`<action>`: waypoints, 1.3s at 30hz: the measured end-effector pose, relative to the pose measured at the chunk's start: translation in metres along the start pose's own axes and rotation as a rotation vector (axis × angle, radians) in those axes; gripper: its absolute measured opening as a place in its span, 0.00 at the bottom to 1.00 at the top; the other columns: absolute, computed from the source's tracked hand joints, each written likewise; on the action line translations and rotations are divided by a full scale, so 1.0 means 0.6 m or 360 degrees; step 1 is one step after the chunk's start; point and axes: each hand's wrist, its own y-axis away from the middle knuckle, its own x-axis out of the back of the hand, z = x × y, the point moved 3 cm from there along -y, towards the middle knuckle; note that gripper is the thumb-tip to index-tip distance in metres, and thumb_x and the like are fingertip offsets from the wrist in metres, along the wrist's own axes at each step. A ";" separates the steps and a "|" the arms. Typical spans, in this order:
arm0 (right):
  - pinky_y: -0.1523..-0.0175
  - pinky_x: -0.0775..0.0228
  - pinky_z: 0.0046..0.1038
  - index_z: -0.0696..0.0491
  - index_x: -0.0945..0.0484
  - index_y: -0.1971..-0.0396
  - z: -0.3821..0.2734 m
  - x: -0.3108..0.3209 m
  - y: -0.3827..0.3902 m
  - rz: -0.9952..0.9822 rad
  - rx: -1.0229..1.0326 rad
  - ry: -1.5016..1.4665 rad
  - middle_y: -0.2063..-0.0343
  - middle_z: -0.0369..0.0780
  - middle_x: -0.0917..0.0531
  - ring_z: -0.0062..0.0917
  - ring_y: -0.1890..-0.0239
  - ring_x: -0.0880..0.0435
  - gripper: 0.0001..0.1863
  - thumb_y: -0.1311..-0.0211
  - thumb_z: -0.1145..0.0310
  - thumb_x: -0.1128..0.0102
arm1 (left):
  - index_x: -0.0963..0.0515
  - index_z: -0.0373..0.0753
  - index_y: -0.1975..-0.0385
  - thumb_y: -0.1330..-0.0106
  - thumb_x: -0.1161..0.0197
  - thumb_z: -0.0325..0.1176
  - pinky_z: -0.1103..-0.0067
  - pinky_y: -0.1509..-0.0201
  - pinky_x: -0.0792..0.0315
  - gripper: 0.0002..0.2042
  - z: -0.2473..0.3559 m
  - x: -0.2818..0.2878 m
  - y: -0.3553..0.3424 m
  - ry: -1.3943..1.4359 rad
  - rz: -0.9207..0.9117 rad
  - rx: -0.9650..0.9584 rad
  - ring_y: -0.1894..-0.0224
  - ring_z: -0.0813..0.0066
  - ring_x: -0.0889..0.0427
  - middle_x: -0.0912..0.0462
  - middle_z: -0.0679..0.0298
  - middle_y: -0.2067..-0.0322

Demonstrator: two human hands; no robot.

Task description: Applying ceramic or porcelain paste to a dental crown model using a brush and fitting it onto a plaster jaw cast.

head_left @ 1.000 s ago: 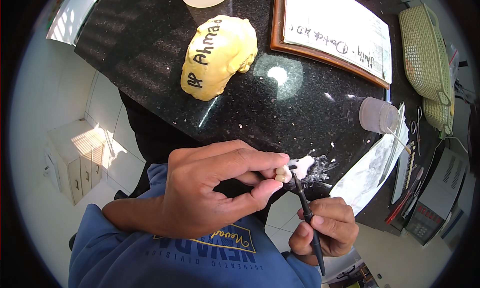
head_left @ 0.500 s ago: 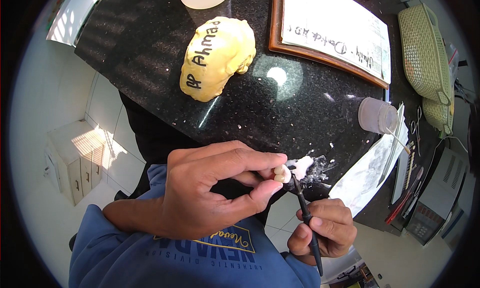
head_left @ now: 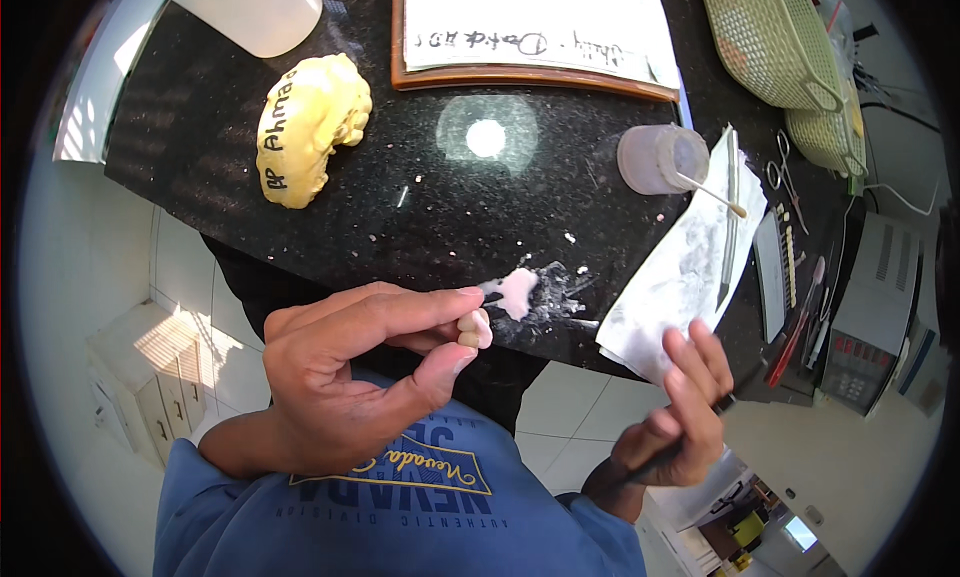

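Note:
My left hand (head_left: 355, 362) pinches a small tooth-coloured dental piece (head_left: 474, 329) with a pinkish-white side between thumb and fingertips. My right hand (head_left: 680, 412), apart from it on the right, holds a black slim tool (head_left: 725, 402) loosely, its working end slightly blurred over the paper. A patch of pinkish-white paste (head_left: 518, 293) with white smears lies on the black worktop (head_left: 400, 227) just beyond the dental piece. White paper sheets (head_left: 660, 277) with a metal spatula lie above my right hand. A translucent cup (head_left: 650, 162) has a swab stick leaning beside it.
A yellow putty mould (head_left: 300, 137), a translucent container (head_left: 250, 7) and a wood-framed board with paper (head_left: 530, 27) stand at the back. Woven baskets (head_left: 760, 42), scissors (head_left: 785, 172), small tools and a grey machine (head_left: 870, 297) line the right side. A cabinet (head_left: 160, 377) stands low left.
My right hand has pulled the black tool rightward and up, away from the dental piece, its fingers loosening. The view has turned right, so the worktop things appear further left.

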 end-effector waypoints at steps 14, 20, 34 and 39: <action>0.39 0.37 0.45 0.55 0.17 0.65 0.002 -0.018 -0.010 0.0000 -0.0039 0.0371 0.61 0.46 0.15 0.41 0.50 0.19 0.09 0.49 0.74 0.36 | 0.19 0.30 0.62 0.51 0.31 0.20 0.84 0.68 0.23 0.14 0.046 -0.061 -0.025 -0.0545 -0.0110 -0.0450 0.72 0.73 0.15 0.15 0.56 0.72; 0.43 0.33 0.45 0.54 0.18 0.65 0.000 -0.006 -0.013 0.0205 0.0005 0.0117 0.63 0.45 0.15 0.37 0.55 0.16 0.08 0.47 0.74 0.38 | 0.18 0.31 0.64 0.53 0.30 0.20 0.84 0.72 0.24 0.14 0.056 -0.092 -0.034 -0.0696 -0.0174 -0.0493 0.74 0.72 0.15 0.16 0.56 0.72; 0.45 0.31 0.39 0.50 0.18 0.62 0.016 -0.009 -0.005 0.0158 0.0081 0.0037 0.61 0.43 0.15 0.34 0.56 0.17 0.11 0.46 0.70 0.36 | 0.18 0.33 0.65 0.53 0.30 0.23 0.82 0.73 0.25 0.13 0.064 -0.123 -0.050 -0.0842 -0.0244 -0.0473 0.75 0.69 0.16 0.16 0.58 0.74; 0.43 0.33 0.41 0.56 0.20 0.64 0.029 -0.004 0.003 0.0378 -0.0120 -0.0338 0.62 0.47 0.15 0.37 0.57 0.15 0.08 0.44 0.74 0.41 | 0.19 0.30 0.63 0.48 0.32 0.20 0.82 0.66 0.22 0.12 0.066 -0.116 -0.054 -0.0411 -0.0226 -0.0305 0.71 0.74 0.15 0.16 0.56 0.70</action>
